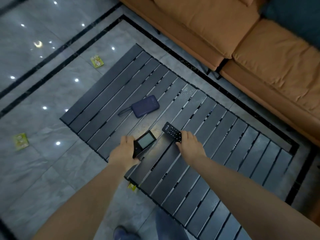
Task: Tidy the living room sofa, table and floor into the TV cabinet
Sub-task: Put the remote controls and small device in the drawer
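Note:
On the dark slatted table [199, 170] my left hand [123, 150] grips a black remote with a small grey screen [145, 142] by its near end. My right hand [189, 142] curls its fingers over the near end of a second black remote with buttons [170, 131]. Farther back on the table lies a purple power bank with a short strap [144, 106], apart from both hands.
Two yellow-green packets lie on the grey tile floor, one [97, 61] behind the table, one [20, 141] at the left. A third yellow packet [132, 186] peeks out under the table's near edge. An orange sofa [259, 49] runs along the right.

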The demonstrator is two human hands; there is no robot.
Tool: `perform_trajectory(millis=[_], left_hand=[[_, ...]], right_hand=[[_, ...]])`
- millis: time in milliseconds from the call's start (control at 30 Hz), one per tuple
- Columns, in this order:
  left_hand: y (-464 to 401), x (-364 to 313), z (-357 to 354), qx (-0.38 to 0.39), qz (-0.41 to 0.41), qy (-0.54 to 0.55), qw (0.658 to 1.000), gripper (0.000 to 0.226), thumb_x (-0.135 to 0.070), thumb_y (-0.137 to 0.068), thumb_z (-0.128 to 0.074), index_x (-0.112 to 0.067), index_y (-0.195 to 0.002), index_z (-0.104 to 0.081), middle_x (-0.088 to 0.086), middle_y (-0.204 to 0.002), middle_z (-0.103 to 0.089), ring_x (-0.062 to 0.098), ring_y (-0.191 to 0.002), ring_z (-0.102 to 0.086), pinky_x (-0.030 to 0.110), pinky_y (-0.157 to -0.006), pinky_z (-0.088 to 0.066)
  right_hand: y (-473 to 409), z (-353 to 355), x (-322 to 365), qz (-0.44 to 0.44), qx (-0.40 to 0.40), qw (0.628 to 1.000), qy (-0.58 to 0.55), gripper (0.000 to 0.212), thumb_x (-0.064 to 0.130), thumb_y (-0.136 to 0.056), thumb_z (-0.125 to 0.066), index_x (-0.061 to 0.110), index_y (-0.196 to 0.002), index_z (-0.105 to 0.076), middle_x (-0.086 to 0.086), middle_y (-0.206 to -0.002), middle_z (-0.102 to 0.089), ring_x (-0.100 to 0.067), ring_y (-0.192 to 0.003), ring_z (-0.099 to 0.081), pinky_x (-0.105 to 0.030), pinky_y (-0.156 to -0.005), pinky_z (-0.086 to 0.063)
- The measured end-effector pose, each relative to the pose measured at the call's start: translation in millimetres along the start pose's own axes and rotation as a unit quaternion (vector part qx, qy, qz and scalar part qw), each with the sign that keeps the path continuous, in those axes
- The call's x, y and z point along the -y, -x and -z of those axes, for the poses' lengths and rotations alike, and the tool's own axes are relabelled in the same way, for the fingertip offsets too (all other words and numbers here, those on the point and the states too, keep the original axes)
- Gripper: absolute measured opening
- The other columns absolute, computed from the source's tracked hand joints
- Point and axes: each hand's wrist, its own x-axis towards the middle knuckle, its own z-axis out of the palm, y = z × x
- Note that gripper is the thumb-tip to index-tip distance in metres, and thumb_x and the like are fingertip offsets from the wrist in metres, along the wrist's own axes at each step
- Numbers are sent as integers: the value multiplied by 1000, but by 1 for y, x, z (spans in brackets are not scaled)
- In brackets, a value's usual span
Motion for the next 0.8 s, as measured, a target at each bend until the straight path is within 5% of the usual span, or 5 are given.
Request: perform_trajectory(millis=[233,600,800], left_hand=[[61,24,33,-66,93,204,972,68,-24,-67,-86,-14,-116,-40,6,-117,-39,22,-97,-49,39,-79,-51],[227,112,49,-117,200,306,923,60,-34,-62,-83,-21,-106,-44,3,-105,-48,19,-94,-53,32,-74,-47],[351,170,8,-158,279,346,882,57,-34,-62,-84,-19,-104,-48,2,-103,-52,15,-90,-53,22,-57,-37]], right_hand=[[24,22,53,75,63,995,-7,34,32,-103,-42,13,-131,-37,-12,-131,-45,-30,-114,-48,-46,-92,-46],[110,11,187,203,150,966,62,42,23,-98,-50,10,-135,-36,-15,-134,-44,-34,-116,-49,-47,-97,-46],[183,-14,277,303,154,931,134,39,27,-101,-49,9,-134,-39,-14,-134,-47,-35,-118,-51,-42,-92,-45]])
